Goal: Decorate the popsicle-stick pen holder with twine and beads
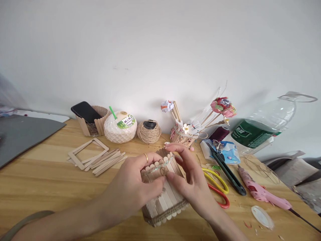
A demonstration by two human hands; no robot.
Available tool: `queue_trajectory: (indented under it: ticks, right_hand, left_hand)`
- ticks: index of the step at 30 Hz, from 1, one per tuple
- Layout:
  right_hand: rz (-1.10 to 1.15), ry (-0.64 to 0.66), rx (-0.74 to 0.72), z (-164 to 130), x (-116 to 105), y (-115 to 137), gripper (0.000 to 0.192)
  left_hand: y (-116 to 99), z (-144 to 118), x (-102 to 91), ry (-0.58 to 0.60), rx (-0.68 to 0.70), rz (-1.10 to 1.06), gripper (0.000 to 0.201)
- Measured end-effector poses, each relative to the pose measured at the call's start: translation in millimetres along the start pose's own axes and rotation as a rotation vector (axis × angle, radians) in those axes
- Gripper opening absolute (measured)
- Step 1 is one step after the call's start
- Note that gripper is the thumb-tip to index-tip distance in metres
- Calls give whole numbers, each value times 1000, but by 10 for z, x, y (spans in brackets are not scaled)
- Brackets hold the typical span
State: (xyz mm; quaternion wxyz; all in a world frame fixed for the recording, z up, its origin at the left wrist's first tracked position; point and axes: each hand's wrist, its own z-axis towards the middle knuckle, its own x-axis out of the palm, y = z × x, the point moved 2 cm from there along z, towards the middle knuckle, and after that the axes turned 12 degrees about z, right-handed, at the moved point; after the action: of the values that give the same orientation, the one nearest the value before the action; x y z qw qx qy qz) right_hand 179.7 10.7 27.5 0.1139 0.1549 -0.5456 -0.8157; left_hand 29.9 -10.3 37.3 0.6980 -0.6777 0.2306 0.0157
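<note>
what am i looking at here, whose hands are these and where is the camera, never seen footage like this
There is no machine here: these are a person's two bare hands, filmed by one camera worn on the head, looking forward and down at a wooden table.

The left hand and right hand both grip a small box made of craft sticks, with a beaded trim near its top.

Around it lie loose sticks, a stick frame, a twine ball, scissors, a knife, a pink glue gun and a plastic bottle. A phone stands in a stick holder at the back.
</note>
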Motion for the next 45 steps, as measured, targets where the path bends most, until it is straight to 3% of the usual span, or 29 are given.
queue_trajectory:
  ticks: [8, 16, 23, 30, 45]
  right_hand:
    - [-17, -25, 14, 9, 19, 0, 34]
    - [-34, -12, -14, -15, 32, -12, 35]
    - [-44, -13, -4, 4, 28, -7, 36]
    - [28, 0, 89, -2, 3, -19, 25]
    - [-13, -32, 29, -3, 26, 4, 26]
  left_hand:
    - [-58, -10, -10, 2, 6, -12, 23]
    - [34, -2, 3, -8, 18, -25, 23]
    - [-39, -18, 0, -5, -1, -34, 20]
    - [9, -15, 12, 7, -16, -5, 15]
    - [67, -6, 34, -10, -19, -36, 8]
